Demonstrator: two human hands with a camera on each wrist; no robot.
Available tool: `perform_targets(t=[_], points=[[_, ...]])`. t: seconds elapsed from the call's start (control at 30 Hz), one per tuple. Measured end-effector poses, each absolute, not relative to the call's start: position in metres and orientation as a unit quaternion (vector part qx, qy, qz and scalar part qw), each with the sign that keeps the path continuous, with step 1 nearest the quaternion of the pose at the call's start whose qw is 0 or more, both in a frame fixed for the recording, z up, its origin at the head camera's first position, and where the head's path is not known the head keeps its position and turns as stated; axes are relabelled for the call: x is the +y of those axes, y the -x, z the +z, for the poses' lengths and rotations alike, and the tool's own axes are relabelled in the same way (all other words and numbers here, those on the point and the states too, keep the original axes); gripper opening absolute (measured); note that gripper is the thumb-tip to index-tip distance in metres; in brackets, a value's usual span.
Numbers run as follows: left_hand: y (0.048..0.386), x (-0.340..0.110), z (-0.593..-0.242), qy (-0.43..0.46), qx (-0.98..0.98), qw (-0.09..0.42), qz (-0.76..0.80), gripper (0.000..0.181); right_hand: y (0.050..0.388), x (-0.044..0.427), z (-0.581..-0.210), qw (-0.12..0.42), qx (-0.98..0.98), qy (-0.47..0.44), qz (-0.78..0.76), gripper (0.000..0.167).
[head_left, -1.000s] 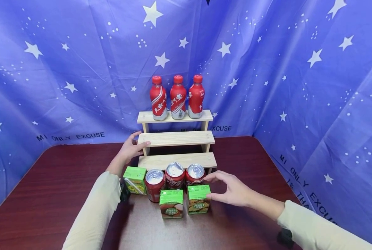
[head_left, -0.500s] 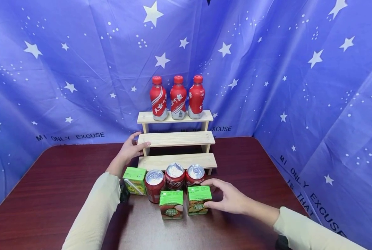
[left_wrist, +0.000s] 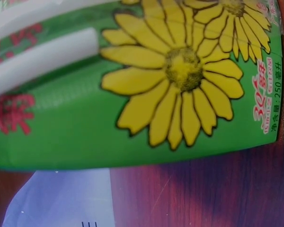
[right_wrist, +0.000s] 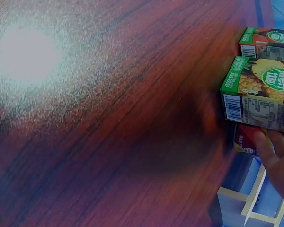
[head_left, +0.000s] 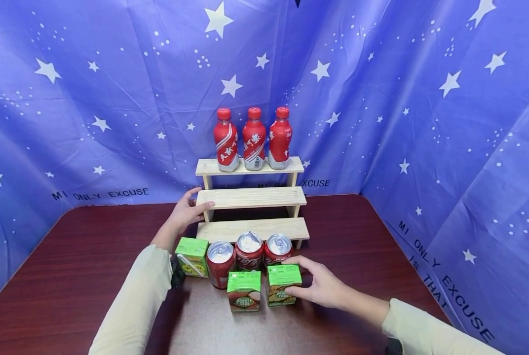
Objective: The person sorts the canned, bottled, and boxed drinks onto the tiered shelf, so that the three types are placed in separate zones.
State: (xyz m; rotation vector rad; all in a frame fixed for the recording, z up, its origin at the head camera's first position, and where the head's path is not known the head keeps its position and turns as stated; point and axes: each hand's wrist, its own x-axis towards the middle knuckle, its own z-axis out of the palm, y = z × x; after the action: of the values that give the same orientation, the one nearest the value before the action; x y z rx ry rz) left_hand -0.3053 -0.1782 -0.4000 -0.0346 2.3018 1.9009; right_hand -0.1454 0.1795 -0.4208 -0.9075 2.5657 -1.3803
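Observation:
My left hand (head_left: 185, 213) holds the left end of the three-tier wooden shelf (head_left: 251, 198), thumb on top of the middle step, fingers at its side. With my right hand (head_left: 321, 285) I hold a green-topped pineapple juice box (head_left: 284, 276), thumb across its front and fingers behind it. That box (right_wrist: 270, 80) stands on the table; the right wrist view shows my fingers (right_wrist: 270, 151) between it and a red can (right_wrist: 247, 138). Another juice box (head_left: 244, 292) stands to its left. A yellow-flowered drink box (left_wrist: 180, 80) with a straw fills the left wrist view.
Several red bottles (head_left: 253, 140) stand on the top step. Red cans (head_left: 248, 251) are lined up before the lowest step. The flowered drink box (head_left: 192, 256) stands left of the cans. A starry blue curtain (head_left: 113, 98) hangs behind the dark wooden table (head_left: 100, 256).
My right hand has moved left and slightly down onto the right-hand juice box, its thumb now across the box's front. My left hand stays at the shelf.

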Motion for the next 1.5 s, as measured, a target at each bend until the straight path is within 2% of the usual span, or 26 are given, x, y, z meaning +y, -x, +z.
perform_targets(t=[0.57,1.17,1.37,1.5], points=[[0.307,-0.179,-0.406,0.007,0.774,0.062,0.63,0.081,0.141,0.183,-0.41,0.053,0.817,0.306,-0.485,0.045],[0.306,-0.178,-0.405,0.01,0.774,0.065,0.63,0.081,0.143,0.223,-0.383,0.035,0.844,0.254,-0.471,0.048],[0.29,-0.173,-0.382,0.01,0.768,0.08,0.635,0.077,0.145,0.235,-0.375,-0.008,0.856,0.24,-0.457,0.048],[0.297,-0.176,-0.391,0.01,0.767,0.078,0.637,0.079,0.148,0.241,-0.367,-0.032,0.86,0.24,-0.449,0.048]])
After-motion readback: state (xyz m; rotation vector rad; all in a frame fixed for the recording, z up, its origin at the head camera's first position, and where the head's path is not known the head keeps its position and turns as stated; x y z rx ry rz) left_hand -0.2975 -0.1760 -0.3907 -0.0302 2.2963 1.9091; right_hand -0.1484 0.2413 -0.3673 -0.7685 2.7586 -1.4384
